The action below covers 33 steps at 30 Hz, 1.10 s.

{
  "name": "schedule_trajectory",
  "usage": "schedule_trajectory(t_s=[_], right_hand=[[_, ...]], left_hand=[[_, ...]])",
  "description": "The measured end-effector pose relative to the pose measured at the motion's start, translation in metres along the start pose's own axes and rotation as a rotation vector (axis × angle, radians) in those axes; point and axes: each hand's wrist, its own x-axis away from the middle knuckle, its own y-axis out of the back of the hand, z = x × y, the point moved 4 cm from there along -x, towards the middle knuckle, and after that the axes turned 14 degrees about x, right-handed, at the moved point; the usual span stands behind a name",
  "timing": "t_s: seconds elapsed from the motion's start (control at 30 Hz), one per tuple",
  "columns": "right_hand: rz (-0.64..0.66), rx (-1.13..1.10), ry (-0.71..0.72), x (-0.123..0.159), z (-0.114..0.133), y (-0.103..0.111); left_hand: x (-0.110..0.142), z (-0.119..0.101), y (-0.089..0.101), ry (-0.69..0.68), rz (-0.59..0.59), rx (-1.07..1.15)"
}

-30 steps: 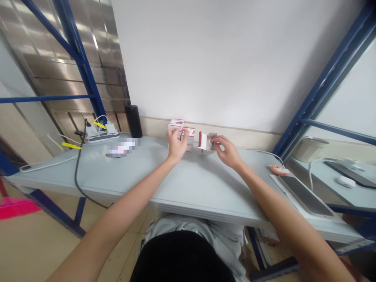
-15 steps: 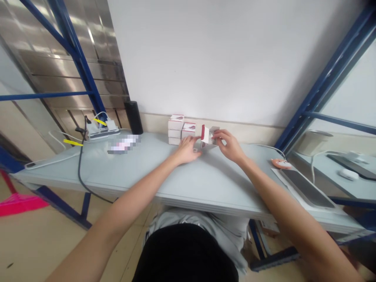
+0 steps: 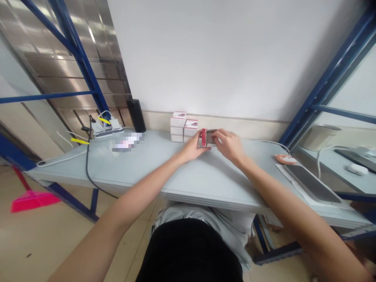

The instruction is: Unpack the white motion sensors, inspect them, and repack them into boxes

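Holds a small red-ended box point(image 3: 204, 138) near the back edge of the desk point(image 3: 182, 176), with the fingers of the left hand point(image 3: 190, 149) curled around the red end and those of the right hand point(image 3: 230, 145) pinched on the grey side. Leaves little room leftward, with stacked white boxes point(image 3: 178, 127) just beside, but plenty toward the front edge and rightward to the grey flat device point(image 3: 313, 182). Shows a red face instead of the pale flap jutting out 0.5 s earlier, with the left hand now closer in.
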Motion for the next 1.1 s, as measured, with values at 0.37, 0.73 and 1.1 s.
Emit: schedule_trajectory(t_s=[0.37,0.73,1.1], right_hand=[[0.22,0.194,0.016,0.0,0.01,0.019],[0.171,0.299,0.103,-0.001,0.009,0.008],[0.114,0.292,0.061,0.002,0.016,0.004]], left_hand=[[-0.002,-0.016,-0.009,-0.043,0.057,-0.343],[-0.006,-0.01,-0.008,-0.02,0.042,-0.433],[-0.005,-0.004,-0.007,-0.032,0.06,-0.364]])
